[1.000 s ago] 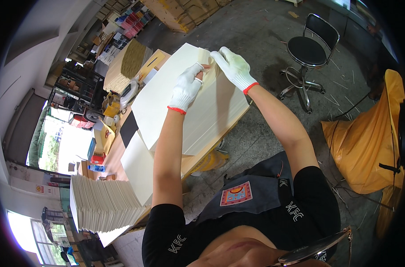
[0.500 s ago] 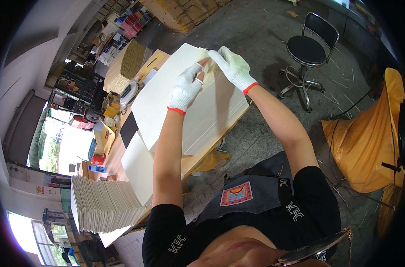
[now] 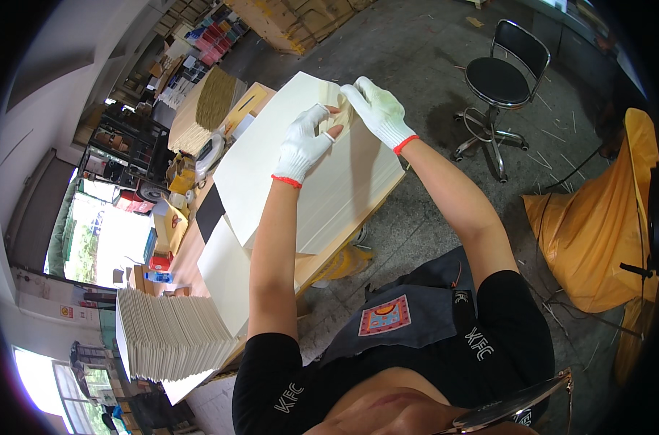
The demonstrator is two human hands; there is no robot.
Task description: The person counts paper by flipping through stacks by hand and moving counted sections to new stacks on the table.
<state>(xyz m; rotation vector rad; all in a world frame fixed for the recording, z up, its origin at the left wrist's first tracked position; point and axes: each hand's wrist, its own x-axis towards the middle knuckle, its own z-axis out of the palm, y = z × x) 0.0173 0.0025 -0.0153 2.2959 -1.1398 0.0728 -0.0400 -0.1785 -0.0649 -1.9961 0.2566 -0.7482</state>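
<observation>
A thick stack of large cream paper sheets (image 3: 300, 174) lies on a wooden table (image 3: 358, 221). Both my hands wear white knit gloves with red cuffs. My left hand (image 3: 304, 141) pinches the top sheets near the far right corner of the stack. My right hand (image 3: 376, 109) grips the same corner from the right, with the sheet edge curled up between the two hands.
A second pile of folded cream sheets (image 3: 170, 333) stands at the table's near left. A black swivel chair (image 3: 499, 80) is on the concrete floor to the right, an orange sack (image 3: 597, 225) beyond it. Boxes, a roll and clutter crowd the far left end of the table.
Both hands stay at the stack's far corner; my fingers have shifted slightly and the corner of the sheet is curled up a bit more.
</observation>
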